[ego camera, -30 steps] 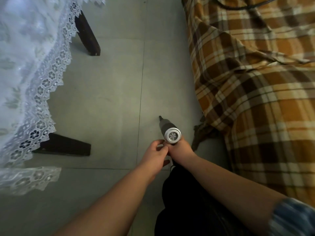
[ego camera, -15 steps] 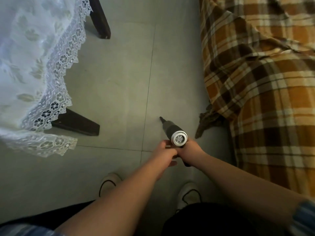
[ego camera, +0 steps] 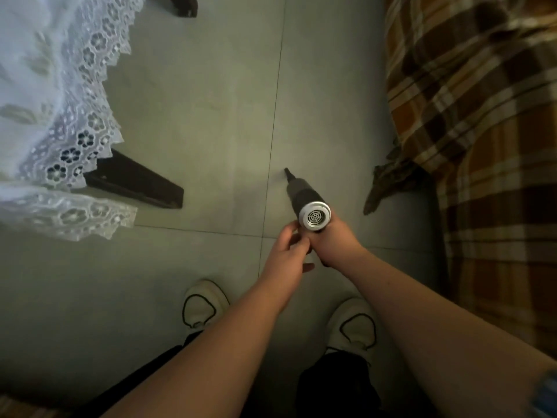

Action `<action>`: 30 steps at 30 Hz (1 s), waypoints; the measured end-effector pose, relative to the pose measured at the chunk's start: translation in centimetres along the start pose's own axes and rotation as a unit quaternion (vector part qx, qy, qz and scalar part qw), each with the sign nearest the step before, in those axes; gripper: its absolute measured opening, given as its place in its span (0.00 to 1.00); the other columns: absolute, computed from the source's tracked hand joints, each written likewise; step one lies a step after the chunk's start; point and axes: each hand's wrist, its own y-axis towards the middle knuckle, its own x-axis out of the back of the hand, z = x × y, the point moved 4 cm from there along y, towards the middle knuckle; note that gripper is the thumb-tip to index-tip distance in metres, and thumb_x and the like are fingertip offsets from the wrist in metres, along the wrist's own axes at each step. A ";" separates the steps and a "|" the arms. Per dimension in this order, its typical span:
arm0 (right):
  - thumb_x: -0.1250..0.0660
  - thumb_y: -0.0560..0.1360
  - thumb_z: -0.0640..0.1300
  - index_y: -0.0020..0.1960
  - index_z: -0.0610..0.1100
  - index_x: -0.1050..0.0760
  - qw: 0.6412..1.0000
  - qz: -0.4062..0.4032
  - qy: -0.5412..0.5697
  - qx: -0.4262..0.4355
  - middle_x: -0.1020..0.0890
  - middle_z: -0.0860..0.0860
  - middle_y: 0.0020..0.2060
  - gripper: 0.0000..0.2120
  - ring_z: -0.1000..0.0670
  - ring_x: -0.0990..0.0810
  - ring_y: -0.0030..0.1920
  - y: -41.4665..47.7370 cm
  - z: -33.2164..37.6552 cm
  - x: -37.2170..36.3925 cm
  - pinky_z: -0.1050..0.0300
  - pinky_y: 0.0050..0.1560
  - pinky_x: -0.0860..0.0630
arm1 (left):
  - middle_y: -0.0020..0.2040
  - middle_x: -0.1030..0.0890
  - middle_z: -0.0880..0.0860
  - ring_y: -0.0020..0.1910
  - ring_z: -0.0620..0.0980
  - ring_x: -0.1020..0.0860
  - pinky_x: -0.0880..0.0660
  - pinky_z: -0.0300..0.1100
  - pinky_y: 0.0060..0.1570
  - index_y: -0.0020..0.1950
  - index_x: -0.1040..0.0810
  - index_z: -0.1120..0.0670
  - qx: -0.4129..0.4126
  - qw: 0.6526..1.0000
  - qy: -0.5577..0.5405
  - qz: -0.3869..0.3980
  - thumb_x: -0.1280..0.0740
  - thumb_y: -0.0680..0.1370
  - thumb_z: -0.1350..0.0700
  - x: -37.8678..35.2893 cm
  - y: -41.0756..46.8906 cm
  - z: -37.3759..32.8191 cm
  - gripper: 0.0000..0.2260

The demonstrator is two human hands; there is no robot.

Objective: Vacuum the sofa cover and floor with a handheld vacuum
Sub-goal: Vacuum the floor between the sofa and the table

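A small dark handheld vacuum (ego camera: 304,197) with a silver round vented rear end points its thin nozzle down at the grey tiled floor (ego camera: 211,116). My right hand (ego camera: 334,242) grips its handle from below. My left hand (ego camera: 289,251) is beside it, fingers curled against the handle just under the silver end. The brown and orange plaid sofa cover (ego camera: 482,131) hangs at the right, a dark corner of it (ego camera: 388,179) trailing on the floor near the nozzle.
A table with a white lace cloth (ego camera: 60,116) fills the left, its dark wooden legs (ego camera: 135,182) on the floor. My two pale shoes (ego camera: 205,303) stand below my hands. Open floor lies between table and sofa.
The view has tipped downward and my shoes have come into sight. The vacuum and both hands stay together, held in much the same pose over the floor.
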 end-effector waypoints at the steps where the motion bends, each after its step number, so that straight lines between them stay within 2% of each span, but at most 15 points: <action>1: 0.27 0.73 0.47 0.61 0.48 0.26 1.000 -0.004 0.004 0.000 0.20 0.54 0.41 0.18 0.53 0.22 0.38 -0.6 -0.8 -0.5 0.66 0.30 0.31 | 0.61 0.21 0.50 0.59 0.49 0.20 0.21 0.44 0.47 0.70 0.29 0.47 -0.005 1.000 0.007 -0.002 0.38 0.82 0.56 0.2 -0.5 0.8 0.16; 4: 0.27 0.73 0.45 0.58 0.50 0.27 1.000 -0.012 0.019 -0.006 0.22 0.57 0.38 0.16 0.58 0.24 0.34 -4.2 -3.4 -2.0 0.72 0.26 0.33 | 0.61 0.21 0.50 0.59 0.50 0.20 0.21 0.45 0.45 0.69 0.28 0.47 -0.005 1.000 0.021 -0.002 0.38 0.82 0.57 0.8 -2.9 4.4 0.16; 7: 0.26 0.73 0.45 0.61 0.47 0.25 1.000 -0.008 0.013 -0.002 0.19 0.53 0.42 0.18 0.54 0.21 0.39 -8.2 -6.0 -3.4 0.69 0.33 0.30 | 0.59 0.21 0.53 0.57 0.53 0.20 0.21 0.48 0.45 0.62 0.28 0.45 0.005 0.999 0.044 0.005 0.38 0.80 0.62 0.9 -6.0 7.6 0.15; 10: 0.26 0.72 0.45 0.61 0.45 0.25 0.999 -0.032 0.018 0.003 0.18 0.51 0.45 0.18 0.54 0.20 0.41 -11.6 -8.0 -4.3 0.72 0.34 0.28 | 0.56 0.21 0.54 0.53 0.55 0.20 0.21 0.52 0.49 0.60 0.29 0.49 0.004 0.996 0.080 0.024 0.40 0.78 0.66 0.8 -8.3 9.6 0.15; 12: 0.26 0.71 0.47 0.63 0.46 0.25 0.999 -0.044 0.020 0.011 0.16 0.50 0.49 0.22 0.50 0.17 0.48 -13.4 -8.8 -4.5 0.62 0.44 0.23 | 0.54 0.22 0.53 0.52 0.54 0.20 0.23 0.50 0.49 0.60 0.30 0.50 -0.006 0.994 0.099 0.041 0.41 0.79 0.65 0.8 -9.6 10.4 0.14; 13: 0.26 0.71 0.48 0.64 0.46 0.24 0.999 -0.041 0.015 0.000 0.16 0.49 0.50 0.22 0.49 0.18 0.51 -14.2 -9.2 -4.5 0.60 0.47 0.24 | 0.53 0.22 0.52 0.51 0.53 0.20 0.23 0.50 0.49 0.60 0.31 0.49 -0.004 0.992 0.114 0.052 0.41 0.79 0.65 0.8 -10.3 10.8 0.13; 17: 0.27 0.73 0.44 0.60 0.44 0.22 0.999 -0.037 0.010 -0.033 0.18 0.50 0.46 0.16 0.51 0.19 0.49 -17.4 -10.0 -3.1 0.65 0.45 0.31 | 0.50 0.23 0.51 0.47 0.52 0.21 0.22 0.50 0.47 0.62 0.32 0.48 0.023 0.989 0.123 0.077 0.42 0.82 0.63 -0.3 -12.6 12.2 0.12; 22: 0.27 0.73 0.43 0.65 0.43 0.27 0.983 -0.129 0.085 -0.099 0.20 0.49 0.50 0.22 0.51 0.21 0.49 -19.3 -13.2 0.1 0.63 0.43 0.30 | 0.50 0.22 0.54 0.48 0.55 0.23 0.25 0.45 0.44 0.61 0.29 0.47 0.013 0.974 0.170 0.149 0.43 0.81 0.64 -4.7 -12.1 12.5 0.14; 24: 0.26 0.73 0.44 0.65 0.43 0.27 0.971 -0.166 0.117 -0.129 0.18 0.47 0.52 0.23 0.47 0.19 0.52 -20.1 -14.7 1.1 0.61 0.46 0.29 | 0.49 0.22 0.54 0.48 0.54 0.23 0.25 0.45 0.45 0.59 0.29 0.45 0.012 0.963 0.202 0.177 0.43 0.81 0.63 -6.5 -12.0 13.1 0.14; 26: 0.26 0.72 0.43 0.65 0.43 0.27 0.959 -0.193 0.156 -0.140 0.17 0.45 0.52 0.23 0.47 0.18 0.52 -20.3 -15.8 1.4 0.59 0.47 0.29 | 0.47 0.23 0.54 0.48 0.55 0.25 0.27 0.44 0.44 0.63 0.28 0.48 0.003 0.960 0.204 0.192 0.44 0.80 0.66 -7.7 -12.1 13.4 0.17; 28: 0.27 0.73 0.42 0.65 0.43 0.27 0.948 -0.206 0.188 -0.154 0.17 0.46 0.52 0.22 0.48 0.19 0.50 -20.6 -16.4 1.2 0.60 0.47 0.29 | 0.48 0.23 0.55 0.51 0.55 0.26 0.27 0.47 0.50 0.64 0.27 0.53 -0.011 0.961 0.195 0.194 0.45 0.80 0.68 -8.1 -12.0 13.6 0.18; 30: 0.27 0.73 0.44 0.65 0.44 0.27 0.940 -0.211 0.204 -0.173 0.17 0.47 0.53 0.22 0.49 0.19 0.50 -20.7 -17.0 0.6 0.59 0.48 0.29 | 0.52 0.22 0.56 0.54 0.55 0.25 0.27 0.52 0.60 0.62 0.27 0.50 -0.016 0.959 0.202 0.198 0.44 0.80 0.69 -7.8 -11.7 13.8 0.18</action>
